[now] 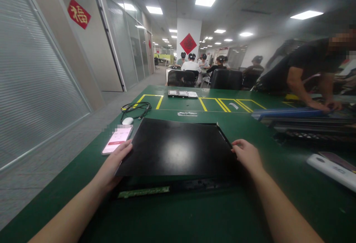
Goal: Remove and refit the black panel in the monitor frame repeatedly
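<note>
**Left hand [116, 160] and right hand [249, 158] at opposite sides of a black panel [155, 143]**

The left hand's grip is closed over the panel's left edge, thumb on top, its other fingers mostly hidden. The right hand's grip has fingers bent in at the right edge; whether they pinch the panel or the dark frame [198, 184] beneath cannot be told. The panel lies over that frame, whose near side shows a green strip [144, 191]. Just beside the left hand, a lit phone [115, 143] rests on the green tabletop [191, 220], with a white mouse [127, 121] and a coiled black cable [141, 105] beyond. Farther off, three small boxes [182, 94] sit in a row. At right, a co-worker's hands [319, 105] touch a blurred blue object [289, 113].
</note>
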The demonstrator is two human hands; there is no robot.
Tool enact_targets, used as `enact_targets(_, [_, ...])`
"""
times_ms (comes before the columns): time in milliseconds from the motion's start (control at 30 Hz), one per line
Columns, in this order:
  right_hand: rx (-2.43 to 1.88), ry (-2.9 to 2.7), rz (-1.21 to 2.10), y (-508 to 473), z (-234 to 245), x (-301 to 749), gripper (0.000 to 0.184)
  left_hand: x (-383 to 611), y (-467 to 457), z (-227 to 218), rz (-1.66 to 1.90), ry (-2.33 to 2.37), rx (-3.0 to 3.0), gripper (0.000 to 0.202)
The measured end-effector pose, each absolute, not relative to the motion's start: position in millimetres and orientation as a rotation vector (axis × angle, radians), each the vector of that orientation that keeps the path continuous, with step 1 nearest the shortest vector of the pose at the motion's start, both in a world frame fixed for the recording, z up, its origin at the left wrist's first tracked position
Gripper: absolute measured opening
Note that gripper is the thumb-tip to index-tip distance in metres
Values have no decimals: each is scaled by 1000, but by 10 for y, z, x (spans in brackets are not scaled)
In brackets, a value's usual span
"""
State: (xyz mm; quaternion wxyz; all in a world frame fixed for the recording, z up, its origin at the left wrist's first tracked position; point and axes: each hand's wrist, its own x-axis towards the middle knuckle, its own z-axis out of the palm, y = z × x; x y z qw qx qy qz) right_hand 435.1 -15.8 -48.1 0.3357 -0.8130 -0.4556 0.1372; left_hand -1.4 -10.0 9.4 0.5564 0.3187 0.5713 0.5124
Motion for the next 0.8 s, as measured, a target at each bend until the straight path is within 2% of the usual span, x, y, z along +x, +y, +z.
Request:
enact_targets(333, [-2105, -1200, 331, -176, -495, 4347, 21, -40, -107, 71, 1166, 1343, 770, 41])
enact_targets(800, [-2117, -1208, 327, -180, -481, 4334, 22, 6, -120, 122, 1161, 1385, 749, 35])
